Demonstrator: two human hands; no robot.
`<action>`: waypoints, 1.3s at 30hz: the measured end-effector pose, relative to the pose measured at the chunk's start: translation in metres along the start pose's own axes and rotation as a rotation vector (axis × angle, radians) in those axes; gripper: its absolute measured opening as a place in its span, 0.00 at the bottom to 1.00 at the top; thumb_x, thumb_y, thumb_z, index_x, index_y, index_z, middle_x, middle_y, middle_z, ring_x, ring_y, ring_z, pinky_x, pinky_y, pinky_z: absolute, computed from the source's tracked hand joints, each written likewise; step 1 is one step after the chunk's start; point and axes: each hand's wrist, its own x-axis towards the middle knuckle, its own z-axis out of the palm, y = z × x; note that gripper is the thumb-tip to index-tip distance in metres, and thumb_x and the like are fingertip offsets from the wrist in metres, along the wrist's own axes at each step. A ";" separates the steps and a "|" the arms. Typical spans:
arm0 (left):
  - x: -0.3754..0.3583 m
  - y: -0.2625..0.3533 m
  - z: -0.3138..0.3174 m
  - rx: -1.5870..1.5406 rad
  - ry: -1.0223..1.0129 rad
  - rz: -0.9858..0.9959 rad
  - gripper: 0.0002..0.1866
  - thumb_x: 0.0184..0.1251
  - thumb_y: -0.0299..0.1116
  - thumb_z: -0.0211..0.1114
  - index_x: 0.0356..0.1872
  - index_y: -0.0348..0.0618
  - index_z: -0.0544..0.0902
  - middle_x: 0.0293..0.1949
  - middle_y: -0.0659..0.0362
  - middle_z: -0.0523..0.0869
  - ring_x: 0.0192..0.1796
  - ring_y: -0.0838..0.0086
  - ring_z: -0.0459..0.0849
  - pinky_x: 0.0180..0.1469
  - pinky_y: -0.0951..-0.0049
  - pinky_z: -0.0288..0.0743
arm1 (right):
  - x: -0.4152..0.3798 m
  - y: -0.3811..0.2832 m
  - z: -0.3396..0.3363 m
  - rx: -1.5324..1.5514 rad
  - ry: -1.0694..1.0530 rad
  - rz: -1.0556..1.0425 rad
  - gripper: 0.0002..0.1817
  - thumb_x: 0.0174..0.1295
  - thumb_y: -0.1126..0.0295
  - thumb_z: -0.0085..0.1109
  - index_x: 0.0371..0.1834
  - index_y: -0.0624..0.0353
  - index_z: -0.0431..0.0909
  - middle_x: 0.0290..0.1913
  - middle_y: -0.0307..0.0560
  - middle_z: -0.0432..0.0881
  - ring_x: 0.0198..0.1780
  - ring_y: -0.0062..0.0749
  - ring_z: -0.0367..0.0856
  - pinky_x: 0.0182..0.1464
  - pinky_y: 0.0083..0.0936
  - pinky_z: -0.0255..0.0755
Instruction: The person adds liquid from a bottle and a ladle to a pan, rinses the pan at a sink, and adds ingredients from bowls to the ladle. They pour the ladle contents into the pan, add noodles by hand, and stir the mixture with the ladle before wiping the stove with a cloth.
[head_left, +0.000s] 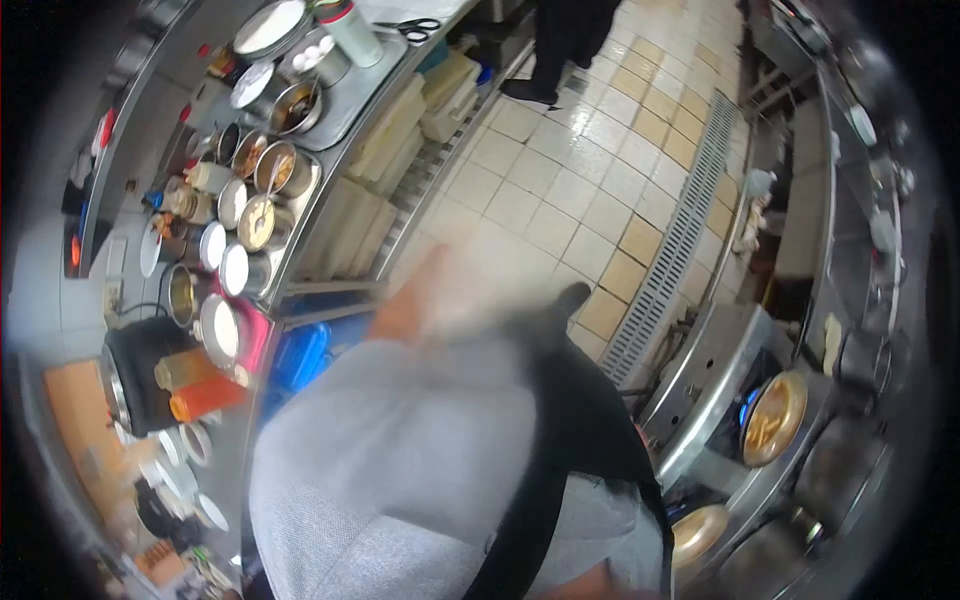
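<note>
My left forearm reaches forward from the grey sleeve, and my left hand [432, 268] is smeared by motion over the tiled floor. A whitish blur [485, 280] overlaps it on the right; I cannot tell whether the hand holds it. The grey shirt [400, 440] and black apron strap [545, 460] fill the lower middle. A bit of skin from my right arm [590, 584] shows at the bottom edge, while the right hand itself is hidden.
At left, a steel counter carries several containers, including a pink-based tub [222, 330] and an orange bottle [205, 397]. Scissors [408, 27] lie farther up. On the right, a pan of food [775, 420] sits over a blue flame. Another person's legs [560, 50] stand ahead beside the floor drain [675, 240].
</note>
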 end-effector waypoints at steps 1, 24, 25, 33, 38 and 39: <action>0.025 -0.013 -0.013 -0.025 0.018 -0.015 0.20 0.65 0.47 0.60 0.47 0.43 0.79 0.43 0.54 0.84 0.30 0.65 0.82 0.30 0.63 0.76 | 0.011 0.008 0.005 -0.053 -0.067 0.002 0.22 0.68 0.54 0.51 0.29 0.63 0.78 0.23 0.44 0.77 0.29 0.30 0.75 0.34 0.28 0.69; 0.037 0.193 -0.143 -1.766 0.401 0.510 0.27 0.73 0.44 0.52 0.66 0.38 0.62 0.67 0.50 0.65 0.56 0.53 0.76 0.56 0.54 0.73 | 0.423 -0.307 -0.046 0.260 -0.275 -0.017 0.12 0.67 0.59 0.53 0.28 0.50 0.69 0.16 0.37 0.68 0.14 0.22 0.66 0.16 0.21 0.59; 0.049 0.188 -0.145 -1.785 0.406 0.498 0.27 0.73 0.44 0.52 0.66 0.38 0.62 0.67 0.50 0.65 0.56 0.53 0.76 0.56 0.54 0.73 | 0.419 -0.312 -0.033 0.232 -0.310 0.010 0.10 0.67 0.60 0.55 0.33 0.54 0.71 0.18 0.38 0.70 0.15 0.23 0.66 0.15 0.21 0.59; 0.068 0.160 -0.129 -1.733 0.325 0.589 0.26 0.68 0.51 0.59 0.54 0.39 0.69 0.47 0.52 0.74 0.42 0.59 0.82 0.44 0.58 0.77 | 0.531 -0.169 0.013 -0.509 -0.731 -0.402 0.16 0.66 0.64 0.55 0.51 0.63 0.77 0.40 0.48 0.84 0.38 0.38 0.83 0.41 0.32 0.76; 0.006 0.187 -0.060 -1.706 0.578 0.489 0.33 0.66 0.53 0.62 0.61 0.37 0.65 0.54 0.48 0.73 0.44 0.58 0.81 0.44 0.61 0.77 | 0.578 -0.190 -0.009 -0.964 -0.741 -0.420 0.21 0.64 0.62 0.57 0.55 0.64 0.75 0.43 0.52 0.84 0.38 0.45 0.84 0.39 0.38 0.75; 0.005 0.183 -0.053 -1.687 0.543 0.450 0.35 0.66 0.53 0.61 0.62 0.36 0.64 0.56 0.47 0.72 0.45 0.58 0.81 0.45 0.61 0.77 | 0.563 -0.232 -0.012 -0.826 -0.703 -0.337 0.19 0.65 0.62 0.56 0.54 0.63 0.75 0.39 0.50 0.82 0.35 0.42 0.82 0.36 0.36 0.74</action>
